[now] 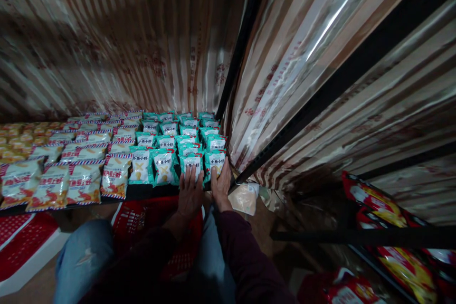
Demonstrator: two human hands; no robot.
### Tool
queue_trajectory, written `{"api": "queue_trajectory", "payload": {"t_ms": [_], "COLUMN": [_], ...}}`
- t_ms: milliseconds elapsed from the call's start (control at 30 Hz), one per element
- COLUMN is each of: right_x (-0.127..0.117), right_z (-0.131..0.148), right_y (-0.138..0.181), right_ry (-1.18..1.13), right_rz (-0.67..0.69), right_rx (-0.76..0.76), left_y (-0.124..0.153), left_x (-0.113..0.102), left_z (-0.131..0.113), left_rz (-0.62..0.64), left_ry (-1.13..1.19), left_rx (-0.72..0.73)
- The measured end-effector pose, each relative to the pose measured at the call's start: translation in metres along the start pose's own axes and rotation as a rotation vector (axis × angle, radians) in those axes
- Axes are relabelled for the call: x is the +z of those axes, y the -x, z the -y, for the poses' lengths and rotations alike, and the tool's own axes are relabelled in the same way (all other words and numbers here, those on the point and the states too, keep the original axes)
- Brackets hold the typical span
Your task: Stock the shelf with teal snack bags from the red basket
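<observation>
Rows of teal-and-white snack packets (166, 141) stand on a dark shelf ahead of me. My left hand (190, 194) lies with outstretched fingers against the lower front of one front-row packet (191, 162). Just to its right, my right hand (221, 185) touches the corner packet (215, 157). Its thumb rests on the packet's front and its straightened fingers run along the right side. Both packets stay upright in their columns. Left of the teal columns are white-and-orange snack packets (116, 175), also in rows.
A corrugated, plastic-like sheet wall (160, 57) backs the shelf. Black metal posts (245, 38) rise at the right corner. Below are a red basket (142, 216) and a red-and-white box (28, 247). Red-and-yellow bags (406, 270) sit on a rack at lower right.
</observation>
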State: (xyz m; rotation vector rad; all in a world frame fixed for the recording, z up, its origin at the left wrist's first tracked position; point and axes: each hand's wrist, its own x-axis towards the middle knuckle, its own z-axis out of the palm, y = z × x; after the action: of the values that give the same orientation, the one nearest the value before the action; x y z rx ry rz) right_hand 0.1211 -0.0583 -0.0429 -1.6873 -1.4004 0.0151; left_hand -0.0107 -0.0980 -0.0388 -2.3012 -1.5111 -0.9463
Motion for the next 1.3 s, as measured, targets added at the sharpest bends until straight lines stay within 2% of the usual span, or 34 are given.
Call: {"api": "queue_trajectory", "payload": {"t_ms": [100, 300, 467, 867, 1000, 1133, 1300], "right_x": [0.002, 0.003, 0.008, 0.002, 0.003, 0.005, 0.007], "right_z": [0.001, 0.006, 0.008, 0.007, 0.009, 0.011, 0.011], "right_y": [0.000, -0.002, -0.004, 0.007, 0.009, 0.007, 0.003], "right_ry": [0.020, -0.014, 0.023, 0.036, 0.051, 0.048, 0.051], "right_rz": [0.037, -0.032, 0.007, -0.062, -0.044, -0.038, -0.059], "right_rx": [0.028, 0.041, 0.066, -0.009, -0.033, -0.017, -0.009], "left_y": [-0.002, -0.010, -0.015, -0.012, -0.014, -0.016, -0.019], "left_x": [0.002, 0.002, 0.006, 0.005, 0.004, 0.006, 0.010], "left_z": [0.002, 0.012, 0.021, 0.022, 0.022, 0.025, 0.030], "left_rz": [-0.010, -0.005, -0.048, -0.050, 0.002, 0.043, 0.024], "left_ry": [0.008, 0.026, 0.022, 0.006, -0.013, -0.024, -0.021], "left_rx": [0.013, 0.093, 0.142, 0.128, 0.095, 0.123, 0.172]}}
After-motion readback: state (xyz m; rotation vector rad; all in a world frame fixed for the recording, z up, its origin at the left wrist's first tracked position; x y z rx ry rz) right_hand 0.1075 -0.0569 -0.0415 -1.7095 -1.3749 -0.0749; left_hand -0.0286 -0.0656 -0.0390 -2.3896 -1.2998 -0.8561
